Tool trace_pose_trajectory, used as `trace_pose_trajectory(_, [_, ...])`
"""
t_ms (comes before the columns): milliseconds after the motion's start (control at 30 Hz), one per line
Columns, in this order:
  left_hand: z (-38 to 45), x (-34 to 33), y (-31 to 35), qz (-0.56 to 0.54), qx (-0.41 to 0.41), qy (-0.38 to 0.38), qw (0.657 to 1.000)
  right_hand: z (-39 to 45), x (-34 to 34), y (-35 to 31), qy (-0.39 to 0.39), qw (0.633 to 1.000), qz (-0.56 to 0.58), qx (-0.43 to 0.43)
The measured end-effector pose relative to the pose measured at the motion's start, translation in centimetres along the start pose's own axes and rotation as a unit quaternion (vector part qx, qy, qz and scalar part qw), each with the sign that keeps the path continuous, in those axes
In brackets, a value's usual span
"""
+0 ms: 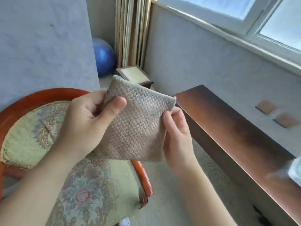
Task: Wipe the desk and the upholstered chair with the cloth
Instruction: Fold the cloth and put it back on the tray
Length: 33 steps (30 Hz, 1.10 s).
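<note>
A folded grey-beige woven cloth [138,124] is held up in the air between both hands. My left hand [84,121] grips its left edge with the thumb pressed on the front. My right hand [177,136] pinches its right edge near the upper corner. Below and to the left is the upholstered chair [29,139], with floral green fabric on its back and seat and a glossy red-brown wooden frame. The dark brown wooden desk [228,128] runs along the right, under the window. The cloth touches neither the chair nor the desk.
A blue exercise ball [103,57] sits in the far corner beside folded curtains [132,30]. A small wooden stand with a pale top [133,74] is behind the cloth. A white object [294,168] lies blurred on the desk's right end. Pale patterned carpet covers the floor.
</note>
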State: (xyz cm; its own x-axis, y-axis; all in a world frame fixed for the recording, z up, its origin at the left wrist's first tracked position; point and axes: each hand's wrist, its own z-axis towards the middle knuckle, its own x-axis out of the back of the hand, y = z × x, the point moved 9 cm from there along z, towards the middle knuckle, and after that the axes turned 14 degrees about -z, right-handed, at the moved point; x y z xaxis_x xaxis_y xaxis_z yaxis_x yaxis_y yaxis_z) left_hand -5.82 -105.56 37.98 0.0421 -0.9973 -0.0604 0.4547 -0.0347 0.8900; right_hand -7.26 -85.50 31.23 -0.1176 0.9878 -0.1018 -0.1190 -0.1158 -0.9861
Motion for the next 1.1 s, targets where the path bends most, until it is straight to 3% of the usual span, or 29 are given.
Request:
trace_pose_trajectory(133, [-3.3, -6.5, 2.4, -0.016, 0.005, -0.037, 0.999, -8.5, 6.4, -7.3, 0.137, 0.967, -0.183, 0.114])
trace_pose_trajectory(267, [-7.3, -14.6, 6.8, -0.037, -0.047, -0.113, 0.992, -16.0, 12.1, -12.1, 0.202, 0.916, -0.316, 0.142])
trace_pose_trajectory(433, [-11.9, -25.8, 12.3, -0.098, -0.079, -0.283, 0.951, -24.3, 21.3, -17.1, 0.275, 0.896, -0.316, 0.147])
trace_pose_trajectory(600, [-15.6, -36.2, 14.2, -0.064, -0.117, -0.318, 0.939, -32.4, 31.0, -18.6, 0.315, 0.901, -0.276, 0.112])
trace_pose_trajectory(800, [-21.2, -52.3, 10.3, -0.068, -0.048, -0.309, 0.948, -41.4, 44.9, -17.5, 0.418, 0.86, -0.283, 0.075])
trace_pose_trajectory(933, [-25.2, -64.3, 6.9, -0.061, 0.019, -0.271, 0.96, -45.7, 54.6, -16.2, 0.462, 0.805, -0.37, 0.045])
trace_pose_trajectory(1100, [-28.4, -77.0, 3.8, -0.086, 0.13, -0.299, 0.941, -49.7, 65.9, -14.1, 0.56, 0.751, -0.346, -0.048])
